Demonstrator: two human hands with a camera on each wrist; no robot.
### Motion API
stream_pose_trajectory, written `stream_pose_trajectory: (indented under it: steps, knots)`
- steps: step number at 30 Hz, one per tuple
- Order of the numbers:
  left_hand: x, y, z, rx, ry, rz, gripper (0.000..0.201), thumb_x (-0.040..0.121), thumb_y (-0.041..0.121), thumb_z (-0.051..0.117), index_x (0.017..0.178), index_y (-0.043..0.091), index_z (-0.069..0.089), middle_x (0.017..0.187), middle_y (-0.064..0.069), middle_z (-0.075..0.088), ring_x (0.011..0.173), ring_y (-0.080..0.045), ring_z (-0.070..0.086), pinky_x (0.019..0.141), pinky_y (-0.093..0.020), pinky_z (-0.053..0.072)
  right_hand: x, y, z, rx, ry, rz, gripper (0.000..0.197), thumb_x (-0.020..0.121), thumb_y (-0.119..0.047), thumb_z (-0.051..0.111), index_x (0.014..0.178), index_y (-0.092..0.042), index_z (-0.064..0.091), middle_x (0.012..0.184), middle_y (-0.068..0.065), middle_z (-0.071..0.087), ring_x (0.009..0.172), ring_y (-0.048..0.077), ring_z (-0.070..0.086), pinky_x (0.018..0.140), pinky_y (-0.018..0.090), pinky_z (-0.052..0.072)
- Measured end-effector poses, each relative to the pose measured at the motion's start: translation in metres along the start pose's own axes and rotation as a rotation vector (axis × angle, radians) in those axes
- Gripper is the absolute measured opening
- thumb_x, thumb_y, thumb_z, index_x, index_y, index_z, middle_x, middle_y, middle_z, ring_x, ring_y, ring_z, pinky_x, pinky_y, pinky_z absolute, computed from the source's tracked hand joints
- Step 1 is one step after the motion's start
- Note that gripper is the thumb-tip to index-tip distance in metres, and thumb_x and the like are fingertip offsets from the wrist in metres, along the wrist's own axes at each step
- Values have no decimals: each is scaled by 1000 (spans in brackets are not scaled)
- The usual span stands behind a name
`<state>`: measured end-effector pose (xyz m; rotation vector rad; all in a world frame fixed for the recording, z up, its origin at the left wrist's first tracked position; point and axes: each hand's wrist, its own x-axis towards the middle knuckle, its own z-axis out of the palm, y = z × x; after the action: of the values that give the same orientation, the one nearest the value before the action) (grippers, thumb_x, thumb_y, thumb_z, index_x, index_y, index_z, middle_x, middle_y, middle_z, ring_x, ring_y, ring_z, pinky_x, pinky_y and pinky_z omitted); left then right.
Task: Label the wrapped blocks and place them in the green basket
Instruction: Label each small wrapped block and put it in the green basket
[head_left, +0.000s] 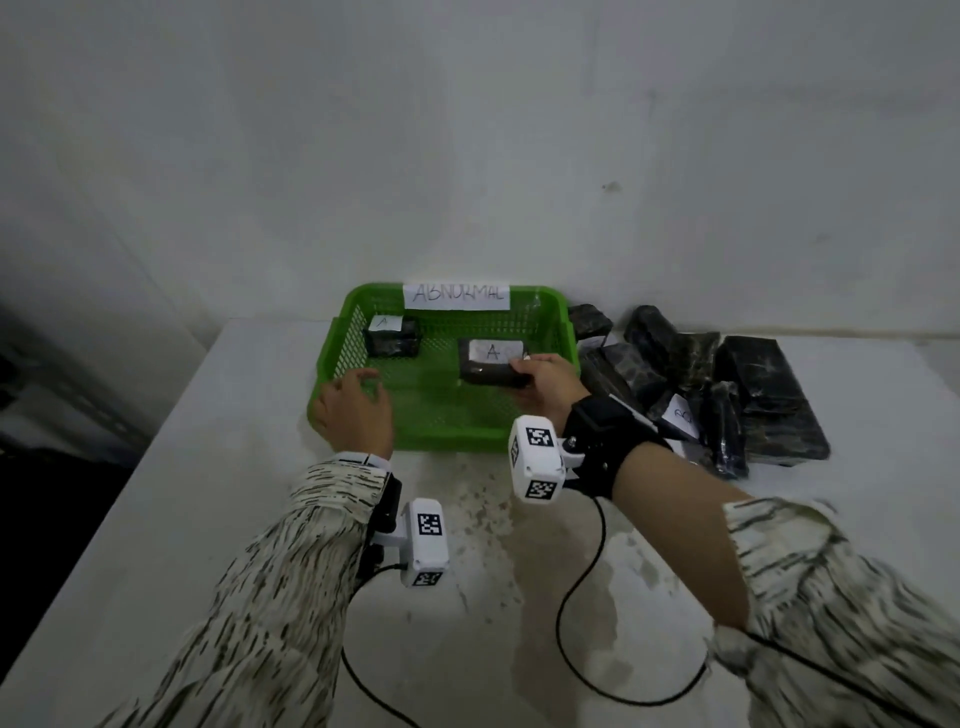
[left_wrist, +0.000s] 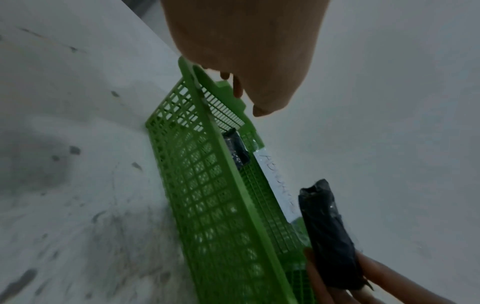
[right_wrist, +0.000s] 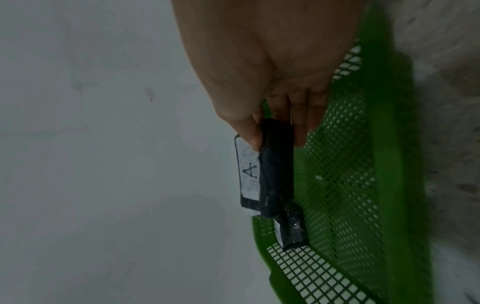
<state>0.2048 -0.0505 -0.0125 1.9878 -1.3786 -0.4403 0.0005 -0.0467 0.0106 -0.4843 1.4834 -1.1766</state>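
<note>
The right grip (head_left: 540, 382) pinches one end of a block (head_left: 488, 362) labelled A, thumb on top, holding it low inside the basket (head_left: 441, 426), right of centre. The left grip (head_left: 353, 410) hovers over the near-left rim, fingers loosely curled and empty. This looks like the placing step. Next: let go, then fetch an unlabelled block from the pile (head_left: 727, 384) on the bench (head_left: 208, 493).

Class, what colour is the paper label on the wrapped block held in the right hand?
White, with a handwritten black A; the paper label shows best in the right wrist view.
</note>
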Motion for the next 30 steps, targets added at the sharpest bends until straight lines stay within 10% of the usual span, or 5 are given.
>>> stream_pose_trajectory:
  steps: [3, 12, 18, 23, 30]
  knots:
    - [19, -5, 0, 73, 140, -103, 32, 82, 18, 57, 114, 15, 59, 129, -15, 46, 123, -33, 37, 100, -41, 27, 23, -5, 17, -85, 38, -7, 17, 91, -8, 60, 81, -14, 48, 92, 10, 56, 64, 14, 49, 45, 18, 39]
    - [57, -38, 13, 106, 55, -120, 35, 100, 20, 33, 130, 13, 49, 115, -20, 63, 102, -36, 58, 101, -43, 33, 91, -9, 68, -298, 111, 76, 27, 89, -11, 62, 108, 8, 62, 112, 21, 64, 100, 33, 61, 96, 45, 49]
    - [56, -37, 14, 63, 47, -173, 37, 101, 23, 32, 136, 16, 45, 127, -15, 58, 107, -36, 56, 89, -41, 41, 112, -8, 87, -415, 170, 62, 34, 91, -16, 60, 117, 6, 58, 117, 21, 63, 105, 35, 60, 92, 42, 48]
    - [58, -33, 15, 54, 45, -207, 37, 101, 24, 33, 136, 19, 45, 126, -15, 58, 108, -36, 56, 89, -40, 41, 132, -8, 95, -607, 125, 27, 34, 93, -29, 58, 106, 3, 61, 96, 16, 64, 78, 27, 55, 70, 33, 43]
    - [59, -36, 15, 63, 23, -196, 36, 101, 23, 32, 134, 17, 45, 124, -16, 59, 107, -37, 56, 90, -42, 40, 136, -6, 92, -637, 72, 16, 31, 93, -27, 58, 105, 1, 63, 96, 14, 62, 80, 27, 55, 75, 33, 45]
